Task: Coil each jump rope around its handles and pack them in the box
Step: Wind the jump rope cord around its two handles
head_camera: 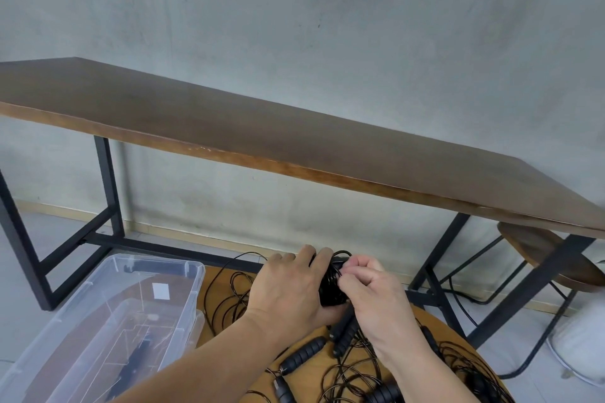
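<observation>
- Left hand [288, 288]: fingers curled round the far side of a black jump rope bundle [332, 285], gripping it above the round wooden bench [226, 275].
- Right hand [373, 298]: fingertips pinch the thin black cord at the top of the same bundle, thumb and forefinger pressed together against the coils.
- Bundle: cord is wound in tight turns round a pair of handles; the lower ends of the handles [343, 334] protrude below the hands, tilted down toward the viewer.
- A loose length of cord [229, 285] trails from the bundle to the left, looping over the bench edge beside the box.
- Clear plastic box [183, 301]: stands at the left of the bench, just beside the left forearm, lid off. A dark item lies on its bottom; what it is cannot be told through the glare.
- Further jump ropes [301, 357]: uncoiled, with black ribbed grips and tangled cord, spread on the bench beneath and to the right of both forearms.
- Surroundings: a long dark wooden table [294, 134] on a black metal frame stands against a grey wall; a wooden stool [537, 249] sits under its right end.
</observation>
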